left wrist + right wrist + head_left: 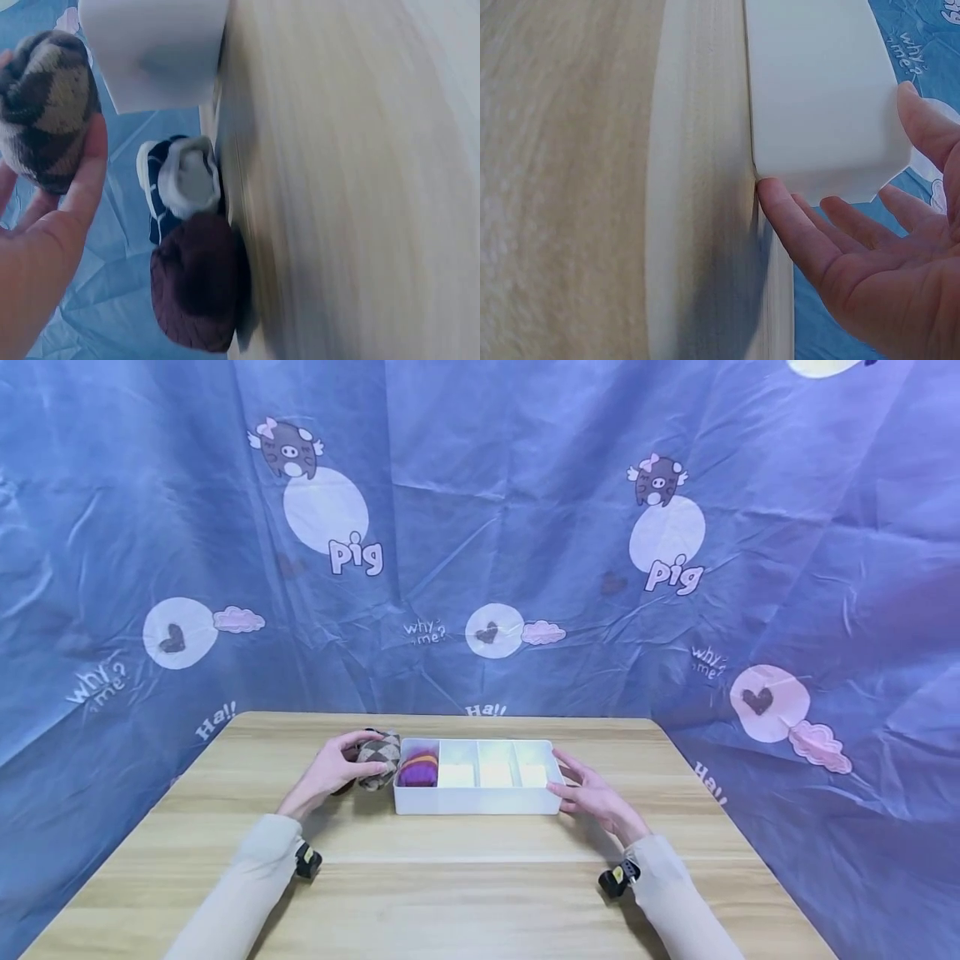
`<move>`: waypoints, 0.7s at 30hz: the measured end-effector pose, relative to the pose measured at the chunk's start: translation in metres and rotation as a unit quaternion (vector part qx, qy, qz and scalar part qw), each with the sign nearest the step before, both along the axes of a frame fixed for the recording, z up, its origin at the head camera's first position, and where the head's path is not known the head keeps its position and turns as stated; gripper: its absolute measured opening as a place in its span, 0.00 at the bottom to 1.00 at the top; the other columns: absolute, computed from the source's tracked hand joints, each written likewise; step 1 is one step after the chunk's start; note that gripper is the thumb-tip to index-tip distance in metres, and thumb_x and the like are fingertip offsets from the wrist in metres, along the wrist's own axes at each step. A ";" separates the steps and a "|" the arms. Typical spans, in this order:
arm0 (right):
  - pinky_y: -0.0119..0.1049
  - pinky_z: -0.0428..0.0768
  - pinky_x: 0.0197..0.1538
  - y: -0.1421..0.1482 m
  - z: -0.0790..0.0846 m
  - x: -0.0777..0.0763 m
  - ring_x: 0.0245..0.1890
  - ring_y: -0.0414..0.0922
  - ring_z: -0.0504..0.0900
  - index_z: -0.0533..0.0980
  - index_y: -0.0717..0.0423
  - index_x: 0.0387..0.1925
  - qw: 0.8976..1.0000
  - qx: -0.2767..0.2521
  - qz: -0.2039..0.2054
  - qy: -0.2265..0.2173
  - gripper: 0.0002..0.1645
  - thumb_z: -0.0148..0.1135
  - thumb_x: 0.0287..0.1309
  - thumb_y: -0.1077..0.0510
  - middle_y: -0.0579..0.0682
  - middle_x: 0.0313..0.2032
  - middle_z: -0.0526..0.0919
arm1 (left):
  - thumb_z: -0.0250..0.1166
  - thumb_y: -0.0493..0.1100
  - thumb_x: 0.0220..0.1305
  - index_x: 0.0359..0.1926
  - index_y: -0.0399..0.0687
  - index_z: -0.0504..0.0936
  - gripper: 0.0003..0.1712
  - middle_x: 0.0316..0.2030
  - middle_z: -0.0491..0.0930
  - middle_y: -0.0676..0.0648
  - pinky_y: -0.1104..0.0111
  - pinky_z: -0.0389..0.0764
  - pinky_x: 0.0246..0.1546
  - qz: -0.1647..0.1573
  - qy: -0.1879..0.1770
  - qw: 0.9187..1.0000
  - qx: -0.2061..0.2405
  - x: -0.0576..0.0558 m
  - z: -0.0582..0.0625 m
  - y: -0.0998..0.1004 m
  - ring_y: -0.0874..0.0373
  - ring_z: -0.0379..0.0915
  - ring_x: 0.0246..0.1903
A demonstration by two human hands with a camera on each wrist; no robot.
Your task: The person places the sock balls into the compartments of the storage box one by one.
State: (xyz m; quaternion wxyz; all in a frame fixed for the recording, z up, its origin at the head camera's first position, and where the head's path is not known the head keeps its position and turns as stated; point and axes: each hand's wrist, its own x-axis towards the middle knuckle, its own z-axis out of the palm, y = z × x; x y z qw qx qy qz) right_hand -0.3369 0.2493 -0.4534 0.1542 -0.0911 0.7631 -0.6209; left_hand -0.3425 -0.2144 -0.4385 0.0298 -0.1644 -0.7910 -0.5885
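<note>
My left hand (pixel 333 771) pinches a rolled brown-and-beige checkered sock (pixel 381 762) between thumb and fingers, beside the left end of a white divided box (pixel 480 802). In the left wrist view, this checkered sock (pixel 56 109) is raised off the table. A purple rolled sock (pixel 417 772) with an orange stripe lies in the leftmost compartment. My right hand (pixel 600 797) touches the box's right end with extended fingers, its thumb at the front corner. In the left wrist view, a dark maroon rolled sock (pixel 196 281) and a black-and-grey rolled sock (pixel 187 180) lie near the box.
The box stands on a wooden table (pixel 480 893), toward its far edge. Behind and at the sides hangs a blue printed cloth (pixel 480 527). From the head, the left hand mostly hides the socks on the table.
</note>
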 end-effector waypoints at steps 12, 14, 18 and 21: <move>0.41 0.82 0.52 0.001 -0.002 0.002 0.53 0.48 0.79 0.45 0.47 0.78 1.000 -0.004 -0.002 0.000 0.51 0.64 0.63 0.57 0.67 0.75 0.47 | 0.77 0.41 0.51 0.64 0.43 0.73 0.38 0.59 0.74 0.35 0.73 0.79 0.46 0.028 -0.025 0.998 0.051 -0.007 -0.001 0.023 0.56 0.75 0.48; 0.41 0.82 0.53 0.001 -0.002 0.001 0.55 0.49 0.79 0.45 0.47 0.78 1.000 -0.005 -0.005 0.002 0.51 0.64 0.63 0.58 0.67 0.75 0.47 | 0.76 0.41 0.51 0.64 0.43 0.72 0.39 0.59 0.74 0.35 0.73 0.80 0.46 0.021 -0.023 0.998 0.062 -0.008 -0.001 0.027 0.55 0.76 0.49; 0.41 0.82 0.53 0.000 -0.003 0.001 0.56 0.50 0.77 0.47 0.47 0.78 1.000 0.006 -0.009 0.007 0.50 0.64 0.63 0.57 0.68 0.74 0.48 | 0.77 0.41 0.50 0.63 0.46 0.74 0.38 0.57 0.76 0.35 0.72 0.80 0.46 0.023 -0.030 0.997 0.068 -0.009 0.000 0.036 0.56 0.76 0.49; 0.42 0.81 0.53 0.002 -0.003 0.000 0.57 0.51 0.77 0.47 0.47 0.78 1.000 0.009 -0.008 0.009 0.50 0.64 0.63 0.56 0.68 0.74 0.48 | 0.78 0.41 0.49 0.62 0.49 0.75 0.38 0.56 0.77 0.36 0.70 0.81 0.45 0.028 -0.040 0.996 0.076 -0.009 0.001 0.042 0.56 0.77 0.49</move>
